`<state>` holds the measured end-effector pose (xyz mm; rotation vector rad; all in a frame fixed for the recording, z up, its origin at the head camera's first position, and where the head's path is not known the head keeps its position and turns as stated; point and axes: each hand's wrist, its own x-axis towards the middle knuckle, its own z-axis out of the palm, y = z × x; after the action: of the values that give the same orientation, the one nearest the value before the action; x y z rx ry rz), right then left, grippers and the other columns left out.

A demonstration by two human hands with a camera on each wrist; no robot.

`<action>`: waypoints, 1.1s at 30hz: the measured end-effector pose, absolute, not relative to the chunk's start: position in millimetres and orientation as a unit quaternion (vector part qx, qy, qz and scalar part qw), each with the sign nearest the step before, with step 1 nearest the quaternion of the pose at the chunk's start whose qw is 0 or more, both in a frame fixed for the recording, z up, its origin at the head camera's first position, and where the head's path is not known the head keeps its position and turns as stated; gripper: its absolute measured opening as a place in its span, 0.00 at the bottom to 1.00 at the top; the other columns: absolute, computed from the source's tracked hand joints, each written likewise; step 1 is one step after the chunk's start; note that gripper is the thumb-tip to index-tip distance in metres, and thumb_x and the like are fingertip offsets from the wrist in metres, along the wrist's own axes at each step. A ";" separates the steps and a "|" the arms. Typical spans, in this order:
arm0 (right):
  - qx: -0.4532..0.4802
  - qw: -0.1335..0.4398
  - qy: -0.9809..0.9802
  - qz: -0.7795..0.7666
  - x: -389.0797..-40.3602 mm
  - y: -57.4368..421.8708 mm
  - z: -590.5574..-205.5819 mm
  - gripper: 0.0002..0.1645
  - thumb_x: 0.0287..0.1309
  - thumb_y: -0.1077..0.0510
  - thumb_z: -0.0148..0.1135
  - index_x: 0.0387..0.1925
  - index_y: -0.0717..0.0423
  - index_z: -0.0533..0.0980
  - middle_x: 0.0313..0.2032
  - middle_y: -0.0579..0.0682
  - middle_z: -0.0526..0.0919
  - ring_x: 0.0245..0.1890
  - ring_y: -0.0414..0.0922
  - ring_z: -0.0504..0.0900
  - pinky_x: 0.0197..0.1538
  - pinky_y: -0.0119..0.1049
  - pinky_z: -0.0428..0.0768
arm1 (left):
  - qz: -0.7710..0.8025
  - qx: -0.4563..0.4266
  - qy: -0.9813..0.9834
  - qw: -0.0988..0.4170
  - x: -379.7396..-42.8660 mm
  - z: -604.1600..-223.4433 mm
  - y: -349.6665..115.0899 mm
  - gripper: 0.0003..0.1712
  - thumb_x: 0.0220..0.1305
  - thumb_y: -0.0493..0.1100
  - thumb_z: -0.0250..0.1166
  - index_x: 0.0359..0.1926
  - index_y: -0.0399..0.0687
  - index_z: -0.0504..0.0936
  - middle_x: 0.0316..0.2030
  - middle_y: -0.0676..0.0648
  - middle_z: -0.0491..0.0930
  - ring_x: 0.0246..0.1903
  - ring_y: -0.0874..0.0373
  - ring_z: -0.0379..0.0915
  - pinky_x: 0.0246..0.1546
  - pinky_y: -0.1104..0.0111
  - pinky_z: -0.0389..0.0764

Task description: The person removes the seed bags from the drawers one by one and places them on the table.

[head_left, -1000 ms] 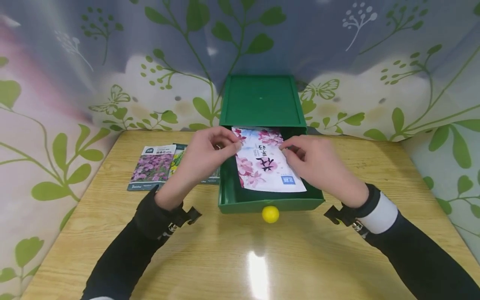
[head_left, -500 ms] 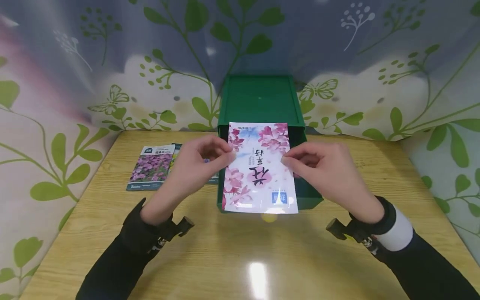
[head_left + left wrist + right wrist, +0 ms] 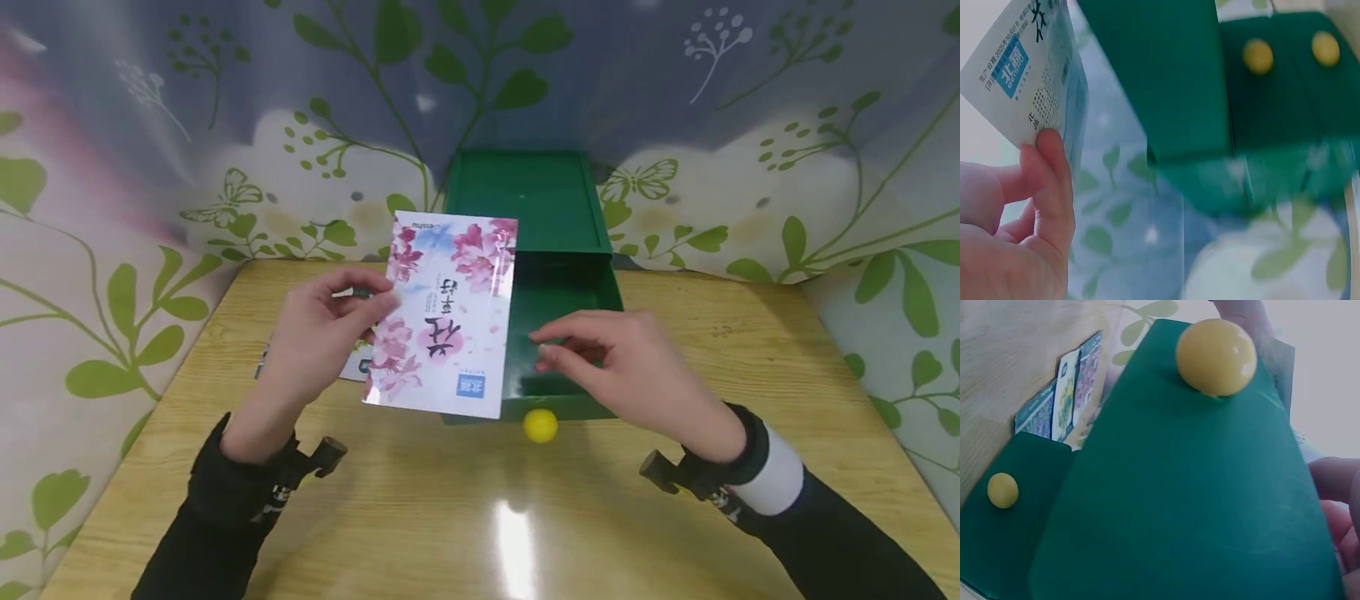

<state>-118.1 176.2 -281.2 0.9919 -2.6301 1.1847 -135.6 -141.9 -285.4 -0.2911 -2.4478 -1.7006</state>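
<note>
My left hand (image 3: 322, 333) pinches the left edge of a white flower-seed packet (image 3: 480, 333) printed with pink blossoms. The packet hangs tilted in the air, overlapping the left part of a pulled-out green drawer (image 3: 566, 287) in the head view. In the left wrist view, fingers and thumb grip the packet (image 3: 1013, 81) near a corner. My right hand (image 3: 622, 358) is over the drawer's right side with fingers loosely bent and nothing between them. A yellow knob (image 3: 540, 426) sits on the drawer's front.
The green cabinet (image 3: 525, 200) stands against the patterned curtain, and lower drawers with yellow knobs (image 3: 1002, 490) show in the wrist views. More seed packets (image 3: 1066, 387) lie on the wooden table (image 3: 450, 500) left of it, partly hidden by my left hand.
The packet has come up out of the drawer and moved left in my left hand. My right hand has let go of its right edge and stayed over the drawer.
</note>
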 end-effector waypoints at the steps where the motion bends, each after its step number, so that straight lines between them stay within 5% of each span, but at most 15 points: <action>1: 0.325 0.042 -0.861 0.389 -118.4 175.8 -282.4 0.11 0.65 0.62 0.65 0.47 0.54 0.85 0.34 0.38 0.87 0.33 0.32 0.85 0.37 0.30 0.83 | -0.565 -0.093 -0.815 0.087 -136.6 -285.4 -147.9 0.12 0.68 0.42 0.67 0.47 0.39 0.82 0.40 0.45 0.80 0.25 0.60 0.78 0.29 0.71 0.81; 12: 0.324 0.044 -0.862 0.388 -118.6 177.1 -288.1 0.08 0.68 0.58 0.63 0.45 0.51 0.85 0.32 0.35 0.86 0.31 0.32 0.85 0.35 0.32 0.83 | -0.464 0.004 -0.868 0.175 -164.4 -303.2 -220.4 0.16 0.67 0.49 0.67 0.51 0.46 0.85 0.39 0.52 0.82 0.29 0.62 0.76 0.27 0.75 0.75; 22: 0.327 0.038 -0.860 0.390 -117.3 176.8 -287.7 0.09 0.69 0.57 0.61 0.45 0.52 0.85 0.33 0.35 0.86 0.31 0.34 0.85 0.33 0.33 0.82 | -0.407 0.097 -0.897 0.145 -189.6 -333.1 -278.2 0.20 0.76 0.49 0.56 0.60 0.43 0.80 0.48 0.47 0.77 0.37 0.60 0.71 0.30 0.77 0.73; 33: 0.328 0.034 -0.856 0.399 -116.0 177.9 -289.2 0.09 0.69 0.58 0.61 0.45 0.52 0.84 0.32 0.35 0.86 0.31 0.36 0.85 0.32 0.34 0.81 | -0.367 0.144 -0.915 0.083 -202.7 -368.1 -335.6 0.23 0.78 0.38 0.41 0.66 0.34 0.70 0.49 0.36 0.72 0.29 0.58 0.73 0.21 0.69 0.76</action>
<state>-116.0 177.9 -289.2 1.0079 -2.6306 1.2275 -202.7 -335.6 -368.1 0.4304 -2.7322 -1.0952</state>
